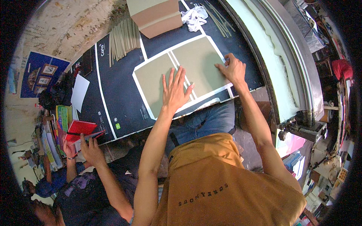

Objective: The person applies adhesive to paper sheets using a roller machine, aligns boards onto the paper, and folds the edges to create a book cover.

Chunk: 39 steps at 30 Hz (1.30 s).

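Observation:
Two grey-brown greyboard panels lie side by side on a white-bordered sheet with angled corners. A narrow strip runs between the panels. My left hand rests flat with spread fingers on the left greyboard panel, its fingertips by the strip and the thumb reaching across it. At the right edge of the right greyboard panel, my right hand is closed with bent fingers, its thumb over the panel's face. The undersides of its fingers are hidden.
Beyond the panels stand a brown cardboard stack, a bundle of thin board strips and a crumpled white cloth. A curved metal-edged machine borders the right. At left, another person's hands hold a red notebook.

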Motion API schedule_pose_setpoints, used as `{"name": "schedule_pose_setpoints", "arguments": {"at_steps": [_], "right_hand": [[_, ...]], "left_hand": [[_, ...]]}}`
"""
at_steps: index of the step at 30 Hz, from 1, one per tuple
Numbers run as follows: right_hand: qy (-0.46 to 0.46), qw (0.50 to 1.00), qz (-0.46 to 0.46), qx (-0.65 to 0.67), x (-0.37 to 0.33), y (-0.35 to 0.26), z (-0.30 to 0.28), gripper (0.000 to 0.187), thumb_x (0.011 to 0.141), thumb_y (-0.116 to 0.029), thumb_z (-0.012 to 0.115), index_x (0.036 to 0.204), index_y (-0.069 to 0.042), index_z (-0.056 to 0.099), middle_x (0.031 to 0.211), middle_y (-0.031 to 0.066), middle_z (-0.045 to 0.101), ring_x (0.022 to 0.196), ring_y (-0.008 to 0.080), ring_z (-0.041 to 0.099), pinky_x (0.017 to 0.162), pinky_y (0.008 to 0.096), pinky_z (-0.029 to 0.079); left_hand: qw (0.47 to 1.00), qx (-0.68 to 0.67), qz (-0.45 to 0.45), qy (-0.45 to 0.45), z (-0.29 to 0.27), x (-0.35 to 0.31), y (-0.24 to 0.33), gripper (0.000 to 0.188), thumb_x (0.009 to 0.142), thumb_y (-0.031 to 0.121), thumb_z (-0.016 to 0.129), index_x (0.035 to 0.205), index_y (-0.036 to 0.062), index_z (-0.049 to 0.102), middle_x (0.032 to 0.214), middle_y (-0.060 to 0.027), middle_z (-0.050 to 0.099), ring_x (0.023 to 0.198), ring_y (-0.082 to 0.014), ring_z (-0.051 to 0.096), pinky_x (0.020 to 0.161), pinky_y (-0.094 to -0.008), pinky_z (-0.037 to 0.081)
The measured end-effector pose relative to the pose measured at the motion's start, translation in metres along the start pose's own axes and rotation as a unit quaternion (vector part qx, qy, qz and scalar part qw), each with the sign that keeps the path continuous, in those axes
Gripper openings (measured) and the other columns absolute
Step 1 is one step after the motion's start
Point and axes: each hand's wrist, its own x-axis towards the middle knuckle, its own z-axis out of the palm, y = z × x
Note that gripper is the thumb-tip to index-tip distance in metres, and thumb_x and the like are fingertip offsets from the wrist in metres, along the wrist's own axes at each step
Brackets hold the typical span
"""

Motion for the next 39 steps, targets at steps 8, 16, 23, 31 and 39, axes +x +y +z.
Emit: {"name": "schedule_pose_setpoints", "arguments": {"at_steps": [8,16,23,31,39], "right_hand": [[0.014,1.000,-0.007,0.003,0.000,0.001,-0.001,0.058,0.074,-0.044,0.085,0.117,-0.009,0.067,0.090,0.0083,0.075,0.086,0.0298,0.073,0.084,0.0509,0.047],[-0.004,1.000,-0.015,-0.011,0.006,0.000,-0.006,0.063,0.070,-0.047,0.087,0.117,-0.010,0.068,0.088,0.0079,0.076,0.085,0.0297,0.074,0.086,0.0496,0.047],[-0.026,0.999,-0.009,-0.037,0.011,-0.004,-0.013,0.068,0.069,-0.050,0.086,0.121,-0.010,0.068,0.087,0.0091,0.078,0.089,0.0306,0.074,0.089,0.0480,0.048],[-0.016,0.998,-0.028,-0.048,0.013,0.000,-0.011,0.070,0.068,-0.049,0.087,0.123,-0.009,0.068,0.088,0.0099,0.078,0.088,0.0315,0.074,0.086,0.0473,0.049],[-0.002,0.997,-0.039,-0.070,0.014,0.000,-0.010,0.067,0.069,-0.047,0.087,0.121,-0.010,0.069,0.089,0.0106,0.078,0.088,0.0326,0.074,0.085,0.0481,0.049]], "left_hand": [[1.000,-0.011,0.000,0.012,0.000,0.002,0.001,0.073,0.099,0.054,0.052,0.154,0.0059,0.042,0.165,-0.0071,0.032,0.153,-0.0329,0.024,0.124,-0.0608,0.011],[1.000,-0.014,-0.004,0.019,0.000,-0.001,-0.002,0.073,0.098,0.053,0.054,0.154,0.0065,0.043,0.165,-0.0062,0.032,0.153,-0.0321,0.025,0.124,-0.0605,0.013],[1.000,-0.019,-0.002,0.017,0.000,-0.002,-0.001,0.074,0.098,0.053,0.053,0.154,0.0061,0.041,0.166,-0.0055,0.031,0.154,-0.0321,0.023,0.124,-0.0619,0.012],[1.000,-0.023,-0.008,0.012,0.000,-0.001,-0.002,0.075,0.099,0.054,0.052,0.155,0.0063,0.039,0.166,-0.0050,0.030,0.154,-0.0322,0.023,0.125,-0.0619,0.010],[1.000,-0.014,-0.009,0.012,0.000,-0.002,-0.002,0.075,0.099,0.053,0.053,0.156,0.0073,0.037,0.166,-0.0059,0.030,0.154,-0.0319,0.023,0.124,-0.0612,0.012]]}}
